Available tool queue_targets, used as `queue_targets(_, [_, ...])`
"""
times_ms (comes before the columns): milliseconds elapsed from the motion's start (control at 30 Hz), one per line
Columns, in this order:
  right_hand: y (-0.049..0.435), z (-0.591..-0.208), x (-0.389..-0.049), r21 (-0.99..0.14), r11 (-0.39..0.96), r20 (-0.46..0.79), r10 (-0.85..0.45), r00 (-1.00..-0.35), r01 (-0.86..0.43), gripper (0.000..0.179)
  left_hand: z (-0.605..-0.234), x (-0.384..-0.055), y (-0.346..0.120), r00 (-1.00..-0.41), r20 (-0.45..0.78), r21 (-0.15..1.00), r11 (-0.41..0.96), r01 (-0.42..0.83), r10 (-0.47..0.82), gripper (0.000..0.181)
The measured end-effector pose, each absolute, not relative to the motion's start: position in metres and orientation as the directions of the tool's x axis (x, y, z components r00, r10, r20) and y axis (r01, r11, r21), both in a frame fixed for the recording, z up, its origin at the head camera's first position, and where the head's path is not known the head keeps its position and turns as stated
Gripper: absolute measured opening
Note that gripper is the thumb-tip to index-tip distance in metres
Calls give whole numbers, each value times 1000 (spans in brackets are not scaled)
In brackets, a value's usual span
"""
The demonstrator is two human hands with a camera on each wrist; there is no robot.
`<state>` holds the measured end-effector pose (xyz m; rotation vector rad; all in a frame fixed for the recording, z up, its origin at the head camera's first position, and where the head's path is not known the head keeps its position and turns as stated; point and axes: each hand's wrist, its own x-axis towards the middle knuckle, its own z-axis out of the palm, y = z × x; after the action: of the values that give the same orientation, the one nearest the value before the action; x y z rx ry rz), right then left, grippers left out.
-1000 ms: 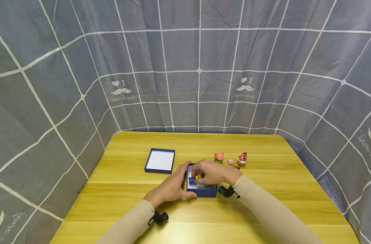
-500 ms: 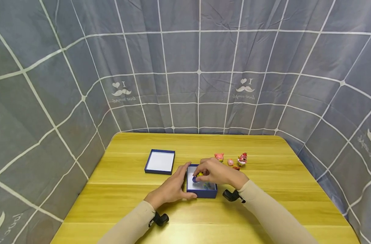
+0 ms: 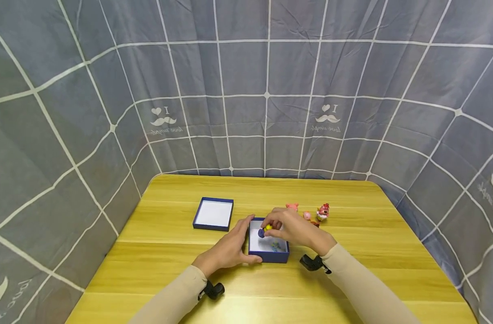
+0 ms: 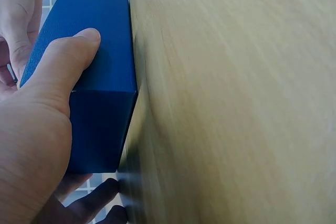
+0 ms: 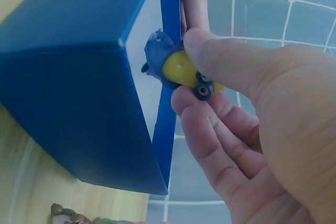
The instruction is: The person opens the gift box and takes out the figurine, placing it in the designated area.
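Observation:
In the head view my right hand (image 3: 297, 228) pinches a small yellow and blue minion figurine (image 3: 265, 231) between thumb and fingers, over the open blue box (image 3: 269, 256). The right wrist view shows the minion's goggled yellow face (image 5: 181, 69) pointing toward the palm and its blue lower end toward the box opening. My left hand (image 3: 227, 250) holds the box from its left side, the thumb pressed on the front wall and the other fingers along the left side. Inside the box, on its white floor, lies a small bluish-green thing (image 3: 276, 246), too small to name.
A blue box lid (image 3: 213, 214) with a white inside lies on the wooden table to the left. Behind the right hand stand a pink-eared figurine (image 3: 292, 206), a small pink piece (image 3: 307, 216) and a red-topped figurine (image 3: 323, 212). A grey checked curtain surrounds the table.
My right hand has drawn the minion figurine slightly up and right, away from the left side of the box. The bluish-green thing has come into view. My left hand stays on the box.

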<state>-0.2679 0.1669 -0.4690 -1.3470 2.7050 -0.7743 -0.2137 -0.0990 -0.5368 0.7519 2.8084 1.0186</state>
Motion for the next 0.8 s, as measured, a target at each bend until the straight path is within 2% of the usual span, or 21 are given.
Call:
queue_targets(633, [183, -466, -259, -396, 516, 329, -693, -642, -760, 11, -537, -214, -99, -879, 106, 625, 656, 423, 466, 131])
queue_targets(800, [189, -463, -256, -393, 505, 369, -679, -635, -768, 14, -537, -214, -99, -876, 106, 622, 656, 428, 471, 131])
